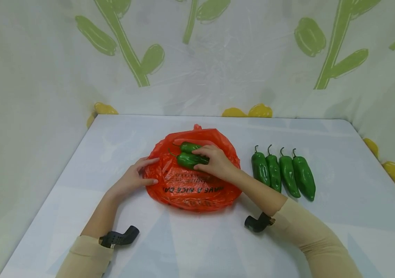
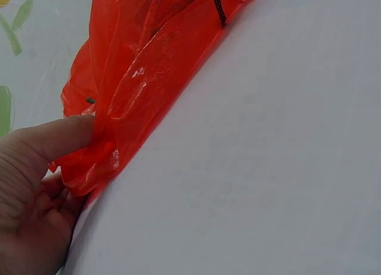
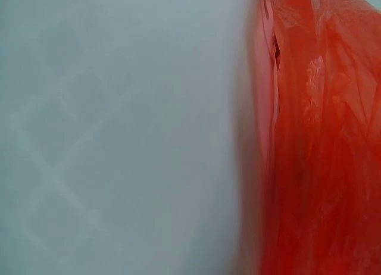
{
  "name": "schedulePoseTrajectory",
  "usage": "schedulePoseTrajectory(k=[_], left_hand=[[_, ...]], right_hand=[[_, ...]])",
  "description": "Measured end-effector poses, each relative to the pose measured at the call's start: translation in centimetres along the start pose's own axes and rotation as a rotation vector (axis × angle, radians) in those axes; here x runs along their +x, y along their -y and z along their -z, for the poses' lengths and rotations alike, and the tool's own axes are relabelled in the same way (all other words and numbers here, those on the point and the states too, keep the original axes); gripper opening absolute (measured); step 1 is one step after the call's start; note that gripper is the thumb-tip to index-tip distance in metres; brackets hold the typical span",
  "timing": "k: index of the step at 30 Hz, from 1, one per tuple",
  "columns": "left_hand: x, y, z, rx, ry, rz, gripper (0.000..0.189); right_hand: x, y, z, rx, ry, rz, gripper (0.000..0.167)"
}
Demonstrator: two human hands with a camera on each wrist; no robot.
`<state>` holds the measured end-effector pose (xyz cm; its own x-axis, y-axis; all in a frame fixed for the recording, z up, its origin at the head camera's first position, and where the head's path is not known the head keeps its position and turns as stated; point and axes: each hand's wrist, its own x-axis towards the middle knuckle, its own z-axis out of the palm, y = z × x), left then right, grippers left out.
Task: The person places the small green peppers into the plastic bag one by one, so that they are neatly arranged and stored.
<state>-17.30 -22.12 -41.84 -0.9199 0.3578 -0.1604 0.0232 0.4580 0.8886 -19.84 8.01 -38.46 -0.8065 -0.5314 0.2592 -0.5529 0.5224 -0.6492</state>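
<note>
A red plastic bag [image 1: 190,197] with dark printing lies on the table, its rim spread into a rounded shape. Within its outline are two glossy green peppers, a rear pepper [image 1: 188,147] and a front pepper [image 1: 185,160], stems to the left. My right hand [image 1: 216,162] holds the front pepper between thumb and fingers; its fingertips also come close to the rear one. My left hand [image 1: 133,179] is at the bag's left edge. In the left wrist view its thumb [image 2: 65,135] lies against the bag, fingers curled below. The right wrist view shows mostly table and bag.
Several more green peppers [image 1: 286,175] lie side by side to the right of the bag, stems away from me. The white table [image 1: 190,247] meets a leaf-patterned covering [image 1: 235,69] at the back and sides.
</note>
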Motion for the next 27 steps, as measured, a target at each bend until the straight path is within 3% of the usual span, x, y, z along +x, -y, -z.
schedulePoseTrajectory(k=[20, 27], left_hand=[[0.0, 0.3, -0.2, 0.019, -0.006, -0.016, 0.066], [0.1, 0.2, 0.0, 0.036, -0.011, -0.013, 0.066]], right_hand=[[-2.4, 0.5, 2.3, 0.075, -0.071, -0.002, 0.05], [-3.2, 0.2, 3.3, 0.065, -0.101, 0.052, 0.049]])
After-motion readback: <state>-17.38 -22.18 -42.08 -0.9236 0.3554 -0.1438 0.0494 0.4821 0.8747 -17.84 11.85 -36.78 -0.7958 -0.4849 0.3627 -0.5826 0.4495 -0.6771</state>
